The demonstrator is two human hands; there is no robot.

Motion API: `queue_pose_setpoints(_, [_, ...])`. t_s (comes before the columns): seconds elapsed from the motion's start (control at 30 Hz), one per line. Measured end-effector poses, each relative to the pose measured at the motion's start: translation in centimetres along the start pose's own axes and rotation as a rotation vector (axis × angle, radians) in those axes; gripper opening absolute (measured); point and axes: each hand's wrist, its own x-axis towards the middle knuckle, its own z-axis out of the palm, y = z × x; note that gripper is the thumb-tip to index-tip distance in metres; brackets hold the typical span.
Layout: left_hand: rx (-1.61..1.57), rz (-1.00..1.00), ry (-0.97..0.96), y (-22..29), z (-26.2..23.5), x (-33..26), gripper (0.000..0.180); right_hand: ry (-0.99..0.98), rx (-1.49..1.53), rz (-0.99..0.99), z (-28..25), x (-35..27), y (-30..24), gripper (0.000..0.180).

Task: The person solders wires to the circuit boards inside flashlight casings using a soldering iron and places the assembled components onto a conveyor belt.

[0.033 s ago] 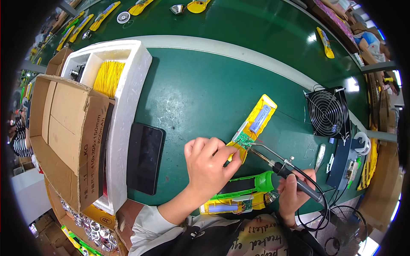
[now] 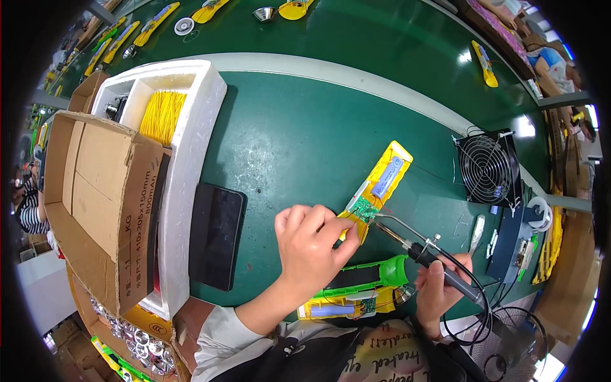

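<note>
My left hand [image 2: 313, 245] is closed in a pinch beside the green circuit board [image 2: 363, 209]; what the fingertips hold is too small to make out. The board sits in a yellow casing half [image 2: 400, 153], along with a blue cylindrical battery [image 2: 387, 177]. My right hand [image 2: 438, 290] grips a soldering iron [image 2: 455, 280] with a curved metal feed tube, its tip close to the board's lower right side. Nearer my body lie a green casing [image 2: 394, 270] and another opened yellow casing [image 2: 385, 299] with a battery and a board.
A white foam box [image 2: 207, 121] with yellow wires [image 2: 162, 118] and a cardboard box [image 2: 95, 197] stand at the left, beside a black phone-like slab [image 2: 217, 237]. A black fan [image 2: 487, 167] stands at the right. Yellow casings [image 2: 156, 24] lie across the far green surface.
The soldering iron's tip has shifted very slightly right, away from the board. My left hand and the casing have not visibly moved.
</note>
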Motion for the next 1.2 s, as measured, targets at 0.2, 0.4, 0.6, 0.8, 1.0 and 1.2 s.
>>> queue_pose_setpoints(0.2, [0.016,0.013,-0.029,0.3,-0.3,-0.1,0.012,0.091,0.010,-0.039,-0.9,0.0,0.0,0.021])
queue_pose_setpoints(0.4, [0.098,0.082,-0.028,0.3,-0.3,-0.4,0.011,0.184,-0.006,-0.034,-1.9,-0.8,-0.3,0.013])
queue_pose_setpoints(0.6, [0.130,0.137,-0.056,0.4,-1.0,-0.6,0.010,0.223,0.074,-0.015,-4.1,-2.1,0.4,0.015])
queue_pose_setpoints(0.8, [0.133,-0.063,-0.278,3.8,-1.1,2.2,0.036,0.266,0.177,-0.010,-7.2,-2.7,1.6,0.015])
queue_pose_setpoints(1.0, [0.497,-0.049,-0.639,5.3,0.1,6.2,0.044,0.342,0.238,0.021,-9.7,-2.2,2.3,0.014])
queue_pose_setpoints(1.2, [0.591,0.025,-0.485,2.9,3.5,16.3,0.036,0.412,0.258,0.017,-12.1,-1.8,3.3,0.014])
